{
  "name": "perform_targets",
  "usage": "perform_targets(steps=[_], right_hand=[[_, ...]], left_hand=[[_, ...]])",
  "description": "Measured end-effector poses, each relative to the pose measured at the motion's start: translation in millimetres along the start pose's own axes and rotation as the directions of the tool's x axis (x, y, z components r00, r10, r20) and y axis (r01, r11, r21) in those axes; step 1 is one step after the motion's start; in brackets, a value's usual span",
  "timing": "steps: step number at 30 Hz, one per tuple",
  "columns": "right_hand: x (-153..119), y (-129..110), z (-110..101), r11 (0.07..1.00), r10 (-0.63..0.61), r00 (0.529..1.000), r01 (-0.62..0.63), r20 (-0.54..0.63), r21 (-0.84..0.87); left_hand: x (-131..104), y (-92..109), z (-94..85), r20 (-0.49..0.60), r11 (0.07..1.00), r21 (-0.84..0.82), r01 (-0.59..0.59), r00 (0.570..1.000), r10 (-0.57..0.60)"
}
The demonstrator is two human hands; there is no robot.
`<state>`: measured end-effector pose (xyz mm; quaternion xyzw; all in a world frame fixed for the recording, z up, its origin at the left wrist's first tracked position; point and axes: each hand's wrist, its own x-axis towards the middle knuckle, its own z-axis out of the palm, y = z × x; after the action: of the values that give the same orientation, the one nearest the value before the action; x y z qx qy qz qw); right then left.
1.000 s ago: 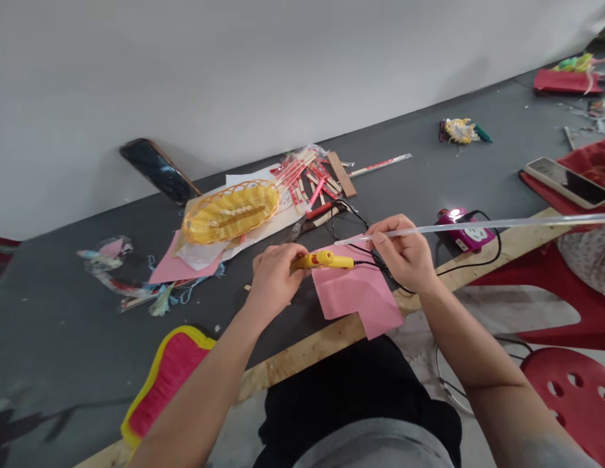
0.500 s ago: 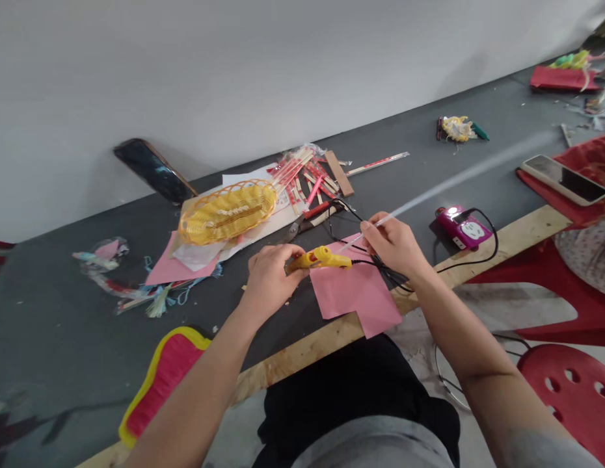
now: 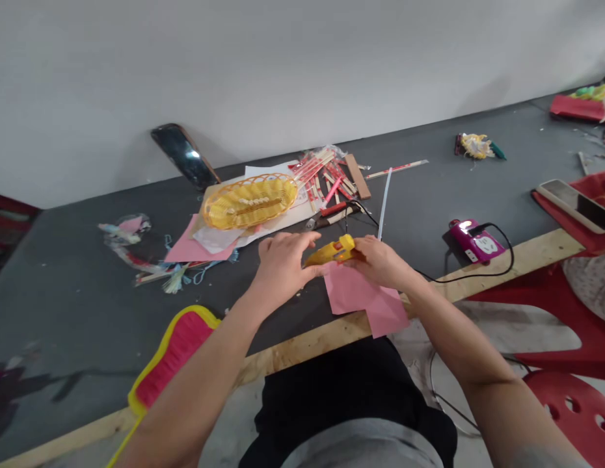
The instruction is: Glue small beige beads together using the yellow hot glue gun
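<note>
At the left hand (image 3: 283,263), we saw thumb and fingertips standing apart on either side of the yellow glue gun (image 3: 328,252), the thumb against its lower side; we could not tell whether that hand bore any weight. The right hand (image 3: 380,260) was curled around the gun's other end, hiding much of it, and the gun's left end was hard to make out. A clear stick (image 3: 386,195) rose at twelve o'clock from behind the right hand, its lower end hidden, so we could not say whether the fingers or the gun held it. The gun lay between the hands, at three o'clock from the left and nine from the right, with a small orange glow on its side. At five o'clock from the gun we saw pink paper (image 3: 351,292), its upper part covered by the gun and right hand, its lower corner hanging over the table's wooden edge (image 3: 307,341), which crossed below both hands. At eleven o'clock from the left hand sat a yellow basket (image 3: 224,218); at eight, the forearm partly hid a yellow-rimmed pink piece (image 3: 180,344). Near three o'clock from the right hand stood a purple adapter (image 3: 478,246), and grey tabletop (image 3: 424,201) stretched out at one o'clock. Around four, the frame cut off a red stool (image 3: 576,429).
</note>
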<state>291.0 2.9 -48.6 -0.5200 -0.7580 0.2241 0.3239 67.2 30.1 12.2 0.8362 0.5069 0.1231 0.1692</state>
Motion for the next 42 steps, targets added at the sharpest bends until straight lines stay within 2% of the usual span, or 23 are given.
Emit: perform_targets(steps=[3, 7, 9, 11, 13, 16, 20, 22, 24, 27, 30, 32, 34, 36, 38, 40, 42], right_hand=[[-2.0, 4.0, -14.0, 0.992, 0.091, 0.995, -0.086, -0.045, 0.093], [-5.2, 1.2, -34.8, 0.951, 0.233, 0.972, -0.223, -0.025, 0.215], [-5.7, -3.5, -40.3, 0.932, 0.276, 0.960, -0.253, -0.056, 0.260], [-5.9, -9.0, -43.0, 0.906, 0.299, 0.952, -0.259, -0.072, 0.336], [-6.4, -13.1, -44.4, 0.880, 0.311, 0.949, -0.264, -0.059, 0.394], [-7.9, -14.1, -46.2, 0.869, 0.332, 0.943, -0.297, -0.023, 0.395], [-9.5, -9.9, -50.2, 0.873, 0.359, 0.933, -0.326, -0.025, 0.362], [-9.4, -9.2, -53.4, 0.871, 0.373, 0.927, -0.332, -0.047, 0.361], [-8.6, -10.1, -57.8, 0.867, 0.389, 0.918, -0.338, -0.072, 0.365], [-7.4, -14.0, -68.0, 0.862, 0.396, 0.911, -0.325, -0.117, 0.388], [-9.1, -19.8, -81.9, 0.867, 0.382, 0.901, -0.273, -0.205, 0.418], [-12.6, -23.9, -89.4, 0.872, 0.374, 0.880, -0.227, -0.292, 0.435], [-16.6, -27.6, -90.4, 0.855, 0.387, 0.866, -0.209, -0.317, 0.474], [-18.7, -30.6, -81.4, 0.798, 0.414, 0.886, -0.242, -0.209, 0.552], [-16.9, -32.5, -62.4, 0.710, 0.420, 0.907, -0.322, -0.010, 0.627], [-11.0, -32.1, -37.3, 0.623, 0.394, 0.903, -0.399, 0.171, 0.673], [-2.9, -28.2, -12.4, 0.519, 0.350, 0.895, -0.432, 0.277, 0.738]], left_hand=[[-10.7, -18.0, -16.9, -0.095, 0.978, -0.207, -0.029, 0.995, 0.009], [-26.7, -42.0, -33.9, -0.235, 0.938, -0.336, 0.086, 0.957, -0.172], [-34.5, -52.1, -34.6, -0.261, 0.932, -0.331, 0.146, 0.935, -0.240], [-42.7, -60.3, -31.0, -0.240, 0.937, -0.292, 0.192, 0.934, -0.266], [-52.1, -66.0, -25.2, -0.218, 0.951, -0.236, 0.199, 0.943, -0.252], [-67.0, -67.8, -13.9, -0.202, 0.981, -0.120, 0.151, 0.964, -0.173], [-81.4, -52.9, 8.7, -0.063, 0.998, 0.005, 0.063, 0.996, -0.063], [-84.2, -38.0, 24.5, -0.069, 1.000, -0.005, -0.024, 0.997, 0.023], [-84.4, -20.9, 41.7, -0.088, 0.988, 0.006, -0.153, 0.984, 0.153], [-81.7, 1.4, 65.6, 0.025, 0.933, 0.014, -0.360, 0.933, 0.360], [-76.0, 14.2, 82.9, 0.111, 0.928, 0.031, -0.371, 0.924, 0.366], [-70.7, 18.6, 90.5, 0.113, 0.942, 0.054, -0.330, 0.940, 0.323], [-65.2, 21.6, 95.6, 0.098, 0.950, 0.067, -0.305, 0.949, 0.298], [-60.7, 24.0, 98.9, 0.078, 0.952, 0.070, -0.298, 0.953, 0.292], [-58.5, 26.0, 100.6, 0.059, 0.952, 0.070, -0.299, 0.954, 0.295], [-59.1, 27.0, 101.1, 0.049, 0.947, 0.076, -0.311, 0.950, 0.308], [-62.3, 25.9, 99.3, 0.041, 0.940, 0.081, -0.333, 0.943, 0.330]])
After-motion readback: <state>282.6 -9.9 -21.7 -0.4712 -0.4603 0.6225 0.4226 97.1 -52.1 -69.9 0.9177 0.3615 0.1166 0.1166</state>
